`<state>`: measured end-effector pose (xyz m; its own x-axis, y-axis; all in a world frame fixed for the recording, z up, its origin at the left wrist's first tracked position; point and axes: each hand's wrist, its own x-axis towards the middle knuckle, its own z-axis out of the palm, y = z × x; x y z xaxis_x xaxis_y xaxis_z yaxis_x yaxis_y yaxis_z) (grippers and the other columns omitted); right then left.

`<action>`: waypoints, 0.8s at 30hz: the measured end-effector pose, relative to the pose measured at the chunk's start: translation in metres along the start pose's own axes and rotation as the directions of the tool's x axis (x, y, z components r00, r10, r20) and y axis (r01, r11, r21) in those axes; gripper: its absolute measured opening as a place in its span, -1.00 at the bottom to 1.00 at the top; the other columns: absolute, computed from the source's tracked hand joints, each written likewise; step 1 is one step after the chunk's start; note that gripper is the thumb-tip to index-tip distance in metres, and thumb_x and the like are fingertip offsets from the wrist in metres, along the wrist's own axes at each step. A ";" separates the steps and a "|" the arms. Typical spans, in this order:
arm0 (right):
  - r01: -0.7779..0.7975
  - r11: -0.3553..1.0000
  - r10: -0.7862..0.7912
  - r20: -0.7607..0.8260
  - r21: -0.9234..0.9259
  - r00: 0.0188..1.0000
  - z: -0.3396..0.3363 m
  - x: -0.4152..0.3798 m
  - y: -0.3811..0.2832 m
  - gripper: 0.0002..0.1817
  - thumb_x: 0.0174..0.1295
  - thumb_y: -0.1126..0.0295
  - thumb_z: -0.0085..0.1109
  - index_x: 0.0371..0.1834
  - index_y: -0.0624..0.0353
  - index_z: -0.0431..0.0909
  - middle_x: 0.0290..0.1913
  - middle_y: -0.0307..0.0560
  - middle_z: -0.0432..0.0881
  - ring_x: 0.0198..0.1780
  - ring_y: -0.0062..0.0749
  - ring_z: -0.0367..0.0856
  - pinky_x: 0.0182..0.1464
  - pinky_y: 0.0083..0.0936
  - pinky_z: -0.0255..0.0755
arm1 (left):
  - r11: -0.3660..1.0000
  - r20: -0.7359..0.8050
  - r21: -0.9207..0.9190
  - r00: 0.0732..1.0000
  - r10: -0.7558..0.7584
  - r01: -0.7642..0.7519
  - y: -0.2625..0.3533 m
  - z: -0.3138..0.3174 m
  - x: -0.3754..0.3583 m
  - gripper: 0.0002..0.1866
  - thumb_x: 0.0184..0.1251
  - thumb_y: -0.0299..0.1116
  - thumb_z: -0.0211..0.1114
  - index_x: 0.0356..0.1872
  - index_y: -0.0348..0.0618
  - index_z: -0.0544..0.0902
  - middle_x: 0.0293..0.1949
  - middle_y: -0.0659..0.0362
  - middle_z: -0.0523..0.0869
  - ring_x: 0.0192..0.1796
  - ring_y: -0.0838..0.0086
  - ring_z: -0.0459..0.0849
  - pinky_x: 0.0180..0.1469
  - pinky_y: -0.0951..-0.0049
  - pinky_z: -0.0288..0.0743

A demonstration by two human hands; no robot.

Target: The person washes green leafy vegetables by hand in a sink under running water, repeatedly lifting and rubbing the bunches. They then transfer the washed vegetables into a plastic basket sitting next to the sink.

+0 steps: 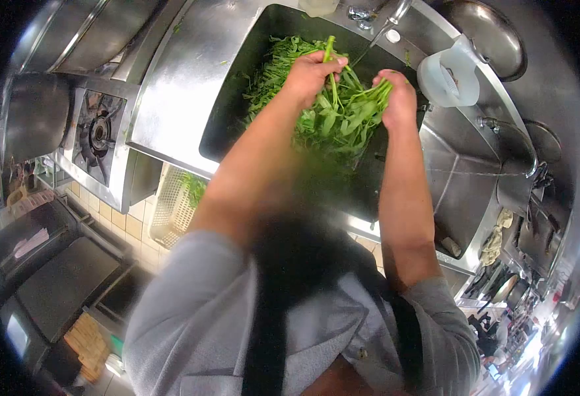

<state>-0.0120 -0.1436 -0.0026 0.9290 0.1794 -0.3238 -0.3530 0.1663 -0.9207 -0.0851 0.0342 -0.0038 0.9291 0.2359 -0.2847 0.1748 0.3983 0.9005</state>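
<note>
Leafy greens (273,76) lie heaped in the dark water of a steel sink (227,109). Above the heap, my left hand (311,76) is closed round a few green stems that stick up past the fingers. To its right, my right hand (399,99) grips a bunch of stems (362,113), whose leaves hang down and left over the sink. The palm side of each hand is partly hidden. A blurred dark patch covers the near part of the sink.
A faucet (395,16) reaches over the sink's far edge. At the right stand a translucent plastic container (448,76) and a second sink (458,185) with water running across. A plastic basket (170,201) with greens sits low left, near a gas burner (100,134).
</note>
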 end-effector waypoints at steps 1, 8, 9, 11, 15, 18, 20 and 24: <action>0.005 0.994 -0.008 0.023 0.111 1.000 -0.007 0.003 -0.003 -0.81 0.17 0.38 0.15 -0.24 0.27 0.53 -0.44 -0.04 0.58 -0.40 -0.26 0.59 -0.29 -0.37 0.51 | 0.999 -0.047 -0.014 0.998 -0.042 0.042 0.003 -0.003 -0.001 -0.82 0.23 -0.32 0.41 -0.27 -0.21 0.68 -0.44 0.30 0.64 -0.44 0.60 0.51 -0.41 0.53 0.36; 0.156 0.845 -0.042 0.227 -0.512 0.973 0.004 -0.015 -0.039 -0.68 0.20 0.16 0.29 -0.21 0.22 0.60 -0.47 -0.17 0.58 -0.38 -0.44 0.59 -0.34 -0.40 0.51 | 0.988 -0.155 -0.119 0.981 -0.117 0.099 0.009 0.010 -0.008 -0.80 0.25 -0.29 0.42 -0.27 -0.22 0.71 -0.40 0.25 0.63 -0.46 0.55 0.51 -0.44 0.48 0.45; 0.188 0.716 -0.032 0.237 -0.673 0.971 0.014 -0.022 -0.039 -0.60 0.13 0.07 0.36 -0.21 0.20 0.65 -0.45 -0.10 0.66 -0.37 -0.33 0.63 -0.28 -0.39 0.50 | 0.976 -0.167 -0.153 0.970 -0.178 0.153 0.010 0.014 -0.007 -0.79 0.26 -0.28 0.41 -0.27 -0.23 0.71 -0.40 0.25 0.63 -0.47 0.54 0.51 -0.45 0.49 0.46; 0.428 0.494 -0.141 0.417 -0.756 0.898 0.011 -0.005 -0.007 -0.58 0.10 0.05 0.36 -0.16 0.17 0.65 -0.34 0.07 0.70 -0.28 -0.12 0.68 -0.16 -0.32 0.51 | 0.967 -0.091 -0.230 0.987 -0.134 0.110 -0.007 0.016 0.005 -0.78 0.26 -0.26 0.42 -0.29 -0.24 0.70 -0.43 0.22 0.62 -0.50 0.54 0.51 -0.45 0.51 0.48; 0.345 0.492 -0.073 0.358 -0.799 0.931 0.019 -0.013 -0.016 -0.64 0.12 0.09 0.29 -0.12 0.08 0.67 -0.18 0.14 0.70 -0.10 0.02 0.68 -0.04 -0.25 0.50 | 0.956 -0.018 -0.255 0.988 -0.156 0.146 0.004 0.016 -0.002 -0.73 0.23 -0.21 0.44 -0.34 -0.25 0.69 -0.52 0.23 0.60 -0.54 0.55 0.51 -0.47 0.53 0.45; 0.406 0.356 -0.149 0.378 -0.842 0.914 0.018 -0.016 -0.019 -0.68 0.16 0.12 0.22 -0.13 0.07 0.67 -0.20 0.16 0.68 -0.13 0.07 0.66 -0.04 -0.19 0.51 | 0.997 0.057 0.035 0.996 -0.067 0.065 0.006 0.007 -0.002 -0.72 0.22 -0.21 0.45 -0.39 -0.26 0.68 -0.53 0.25 0.60 -0.54 0.57 0.50 -0.50 0.55 0.40; 0.430 0.300 -0.157 0.400 -0.852 0.903 0.024 -0.021 -0.022 -0.69 0.17 0.13 0.21 -0.13 0.05 0.68 -0.20 0.16 0.68 -0.13 0.08 0.65 -0.04 -0.17 0.51 | 0.997 0.032 0.048 0.998 -0.055 0.053 0.007 0.008 -0.001 -0.76 0.21 -0.25 0.46 -0.41 -0.25 0.69 -0.56 0.29 0.58 -0.55 0.62 0.48 -0.54 0.57 0.34; 0.432 0.269 -0.280 0.359 -0.861 0.890 0.025 -0.019 -0.012 -0.72 0.20 0.19 0.18 -0.14 0.09 0.67 -0.31 0.12 0.67 -0.25 -0.05 0.64 -0.14 -0.26 0.49 | 0.999 -0.005 -0.002 0.999 -0.037 0.037 0.004 0.015 -0.002 -0.78 0.19 -0.28 0.47 -0.44 -0.23 0.69 -0.58 0.34 0.56 -0.56 0.66 0.44 -0.56 0.59 0.28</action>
<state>-0.0286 -0.1243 0.0199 0.8859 0.4614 0.0474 0.4019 -0.7127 -0.5750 -0.0815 0.0222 0.0056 0.9203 0.2254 -0.3197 0.2084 0.4089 0.8884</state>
